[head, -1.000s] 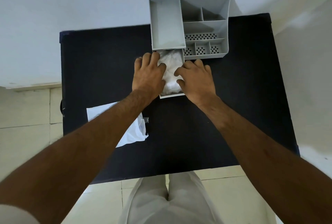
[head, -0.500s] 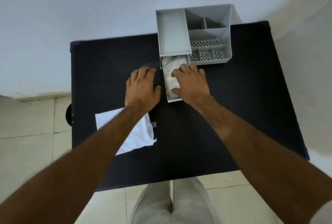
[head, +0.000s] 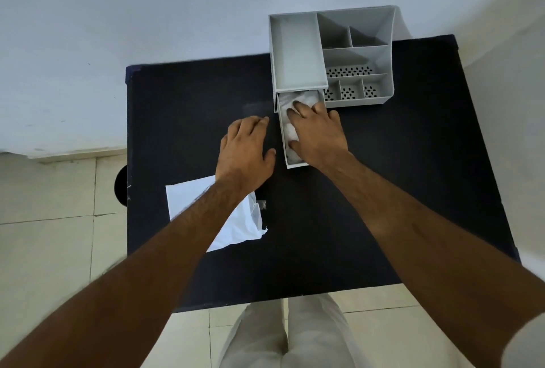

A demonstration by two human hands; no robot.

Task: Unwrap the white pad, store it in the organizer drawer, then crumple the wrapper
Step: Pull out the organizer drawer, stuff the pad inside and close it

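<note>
The white pad (head: 289,131) lies inside the pulled-out drawer (head: 296,164) of the grey organizer (head: 298,52). My right hand (head: 317,134) rests flat on the pad, fingers spread and pressing down, covering most of the drawer. Left of the drawer, my left hand (head: 246,152) hovers over the black table (head: 368,190) with fingers loosely apart, holding nothing. The white wrapper (head: 236,229) lies flat on the table near the left front, partly hidden under my left forearm.
The organizer stands at the table's far edge against a pale wall, with several open compartments, some perforated. Tiled floor shows on the left and at the front. My legs are visible below the table's near edge.
My left hand has come off the drawer and pulled back to the left. My right hand stays pressing on the pad. The camera view has shifted.
</note>
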